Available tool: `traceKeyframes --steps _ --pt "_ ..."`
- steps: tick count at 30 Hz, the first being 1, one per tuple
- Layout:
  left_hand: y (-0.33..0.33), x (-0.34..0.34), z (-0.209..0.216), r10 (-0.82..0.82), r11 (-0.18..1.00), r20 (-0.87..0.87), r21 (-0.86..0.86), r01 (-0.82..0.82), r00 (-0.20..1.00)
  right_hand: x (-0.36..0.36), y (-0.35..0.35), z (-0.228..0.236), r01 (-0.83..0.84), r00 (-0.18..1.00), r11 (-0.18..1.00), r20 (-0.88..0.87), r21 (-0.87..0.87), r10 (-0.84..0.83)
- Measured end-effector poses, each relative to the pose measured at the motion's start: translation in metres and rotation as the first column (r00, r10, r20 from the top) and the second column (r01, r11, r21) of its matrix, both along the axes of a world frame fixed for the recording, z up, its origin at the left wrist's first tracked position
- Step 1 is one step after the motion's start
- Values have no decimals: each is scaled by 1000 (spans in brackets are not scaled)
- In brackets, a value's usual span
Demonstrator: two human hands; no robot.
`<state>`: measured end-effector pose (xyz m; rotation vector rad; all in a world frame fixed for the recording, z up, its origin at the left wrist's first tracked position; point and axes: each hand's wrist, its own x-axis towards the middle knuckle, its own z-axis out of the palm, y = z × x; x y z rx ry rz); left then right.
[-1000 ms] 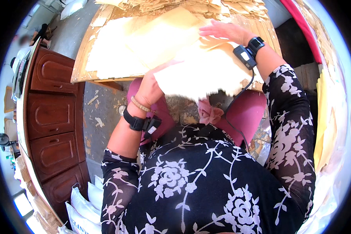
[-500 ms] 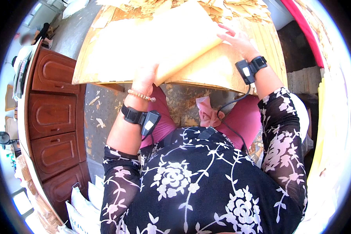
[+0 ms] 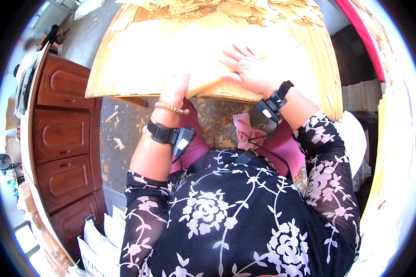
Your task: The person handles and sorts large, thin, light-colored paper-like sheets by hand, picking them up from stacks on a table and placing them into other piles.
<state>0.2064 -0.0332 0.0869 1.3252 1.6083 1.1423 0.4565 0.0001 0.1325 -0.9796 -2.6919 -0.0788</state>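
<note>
A large pale sheet, thin like paper or veneer, lies on the wooden table. Strong glare washes out most of its surface, and a yellowish fold shows near the front edge between my hands. My right hand rests palm down over the sheet, fingers stretched and spread. At the near edge, left of the fold, my left hand touches the sheet with its thumb showing. Glare hides the other fingers of that hand, so I cannot see whether they grip.
Piles of thin, ragged tan sheets cover the table's far side. A reddish-brown wooden cabinet stands to the left, with white sacks near its base. A pink cloth lies at my lap; scraps litter the floor.
My right hand has moved left and nearer, from the raised slanting edge onto the sheet. The raised part now lies lower and flatter. My left hand has stayed almost in place.
</note>
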Motion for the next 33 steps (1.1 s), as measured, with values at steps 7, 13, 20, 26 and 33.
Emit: traceKeyframes --steps 7,13,20,26,33 --pt "-40 22 49 280 901 -851 393 184 445 11 3 -13 25 998 1000 64 18 -26" --pt "-47 26 25 -130 895 -861 111 431 491 28 21 -7 -39 999 999 -10 -7 39" --pt "-26 9 42 -254 825 -800 114 554 543 29 39 9 -5 998 999 60 -52 8" --pt "-40 -35 55 -499 867 -65 -42 497 864 77 10 40 -22 995 965 -103 -259 -4" --pt "-22 -42 11 -194 973 378 -44 227 905 96 15 25 -100 743 591 -455 -801 -491"
